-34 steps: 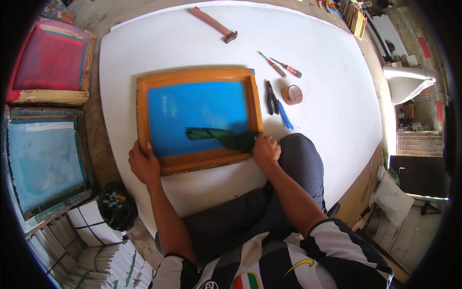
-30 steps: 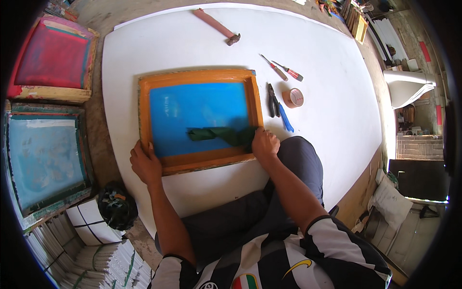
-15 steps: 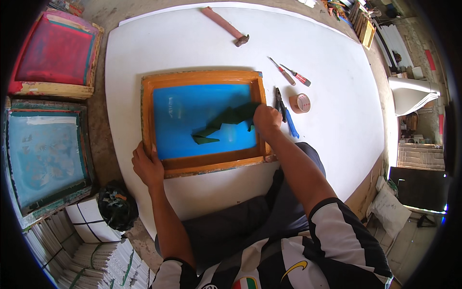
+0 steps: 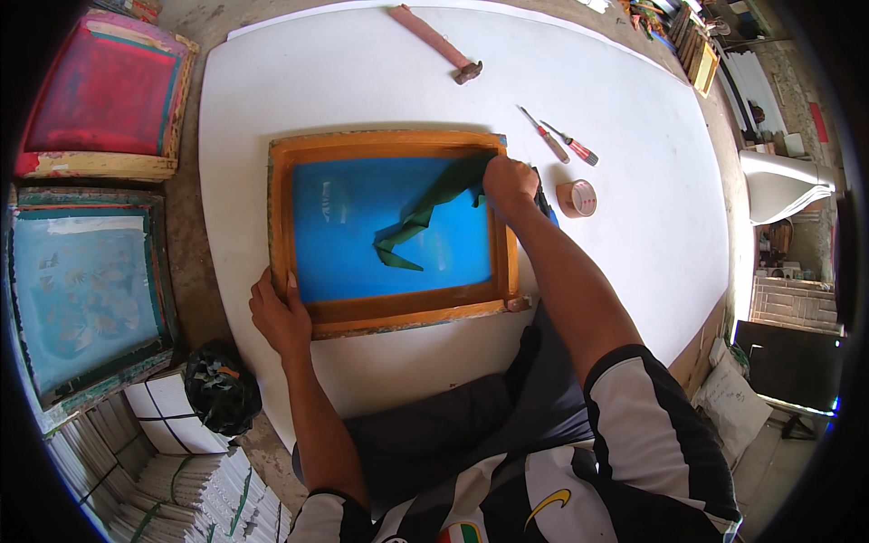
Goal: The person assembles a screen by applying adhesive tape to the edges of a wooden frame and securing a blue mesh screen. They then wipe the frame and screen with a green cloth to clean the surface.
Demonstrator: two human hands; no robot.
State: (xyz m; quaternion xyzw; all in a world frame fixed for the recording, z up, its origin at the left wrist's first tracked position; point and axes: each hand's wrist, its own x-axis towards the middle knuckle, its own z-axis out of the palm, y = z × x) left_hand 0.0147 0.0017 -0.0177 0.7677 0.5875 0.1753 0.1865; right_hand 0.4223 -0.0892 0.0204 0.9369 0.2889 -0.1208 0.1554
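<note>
On the white table lies a wooden screen printing frame (image 4: 398, 317) with blue mesh (image 4: 348, 235) stretched inside it. My left hand (image 4: 282, 312) grips the frame at its near left corner, thumb over the top edge and fingers outside. My right hand (image 4: 511, 185) is a closed fist above the frame's right side, holding one end of a dark green cloth strip (image 4: 444, 192). The strip trails down and left over the mesh, its loose end folded. Behind my right hand, pliers (image 4: 543, 195) with blue handles are mostly hidden.
A roll of brown tape (image 4: 577, 198), two screwdrivers (image 4: 570, 143) and a hammer (image 4: 439, 43) lie on the white table (image 4: 634, 244). Left of it are a red-meshed frame (image 4: 100, 90), a pale blue one (image 4: 86, 281), a black plastic bag (image 4: 222, 389) and stacked white sheets (image 4: 190, 493).
My right hand has moved up, away from me, drawing the green strip toward the frame's far right corner. It now covers most of the pliers. My left hand keeps its hold on the frame.
</note>
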